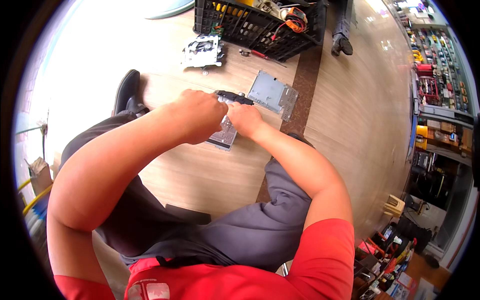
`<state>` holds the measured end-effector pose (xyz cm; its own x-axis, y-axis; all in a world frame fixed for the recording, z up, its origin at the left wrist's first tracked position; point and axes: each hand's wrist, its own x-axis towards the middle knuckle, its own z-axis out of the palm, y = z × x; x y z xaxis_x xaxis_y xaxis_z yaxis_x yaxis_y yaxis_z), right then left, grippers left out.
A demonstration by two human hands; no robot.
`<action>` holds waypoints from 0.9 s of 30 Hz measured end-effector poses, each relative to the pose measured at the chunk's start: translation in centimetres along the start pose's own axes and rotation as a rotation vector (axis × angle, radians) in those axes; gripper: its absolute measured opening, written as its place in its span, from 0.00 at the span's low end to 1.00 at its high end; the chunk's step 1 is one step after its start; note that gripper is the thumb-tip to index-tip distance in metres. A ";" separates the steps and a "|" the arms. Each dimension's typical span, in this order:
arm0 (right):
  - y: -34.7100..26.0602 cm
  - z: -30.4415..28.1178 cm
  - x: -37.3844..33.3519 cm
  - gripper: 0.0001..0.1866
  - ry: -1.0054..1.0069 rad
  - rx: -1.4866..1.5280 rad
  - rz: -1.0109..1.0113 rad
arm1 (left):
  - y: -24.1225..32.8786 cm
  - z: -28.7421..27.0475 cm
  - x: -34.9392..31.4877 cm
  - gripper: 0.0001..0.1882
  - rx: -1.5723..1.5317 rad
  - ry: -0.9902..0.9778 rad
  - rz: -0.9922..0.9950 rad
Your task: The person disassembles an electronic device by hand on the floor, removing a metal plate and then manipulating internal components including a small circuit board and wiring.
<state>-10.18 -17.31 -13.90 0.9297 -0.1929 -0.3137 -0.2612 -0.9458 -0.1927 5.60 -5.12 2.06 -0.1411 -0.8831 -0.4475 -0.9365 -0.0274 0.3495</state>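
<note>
A flat metal-cased electronic unit (pixel 227 134) with a black front piece (pixel 235 96) lies on the floor between my legs. My left hand (pixel 202 116) is closed in a fist over its left side; whatever the fingers grip there is hidden. From the right, my right hand (pixel 244 119) holds the unit with bent fingers near its black front. The two hands almost touch. Just beyond my right hand rests a loose grey metal cover plate (pixel 272 92) with a perforated edge.
A white-and-black disc mechanism (pixel 202 51) lies at the far left. A red-handled screwdriver (pixel 261 54) is beside a black plastic crate (pixel 260 30) holding an orange multimeter (pixel 295 19) and cables. Shelves crowded with goods (pixel 440 70) line the right side.
</note>
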 end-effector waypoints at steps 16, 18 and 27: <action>0.5 0.4 0.4 0.07 0.040 0.183 0.161 | 0.5 0.4 0.7 0.17 0.031 -0.043 0.047; 0.3 -0.1 0.4 0.08 0.031 0.203 0.202 | 0.3 0.5 0.5 0.17 0.025 -0.041 0.049; 0.5 -0.4 0.1 0.13 0.037 0.266 0.307 | 0.0 0.5 0.4 0.17 0.020 -0.063 0.052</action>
<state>-10.14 -17.89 -13.63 0.8056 -0.4696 -0.3611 -0.5816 -0.7431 -0.3311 5.35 -5.20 1.47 -0.2093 -0.8516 -0.4806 -0.9336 0.0278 0.3572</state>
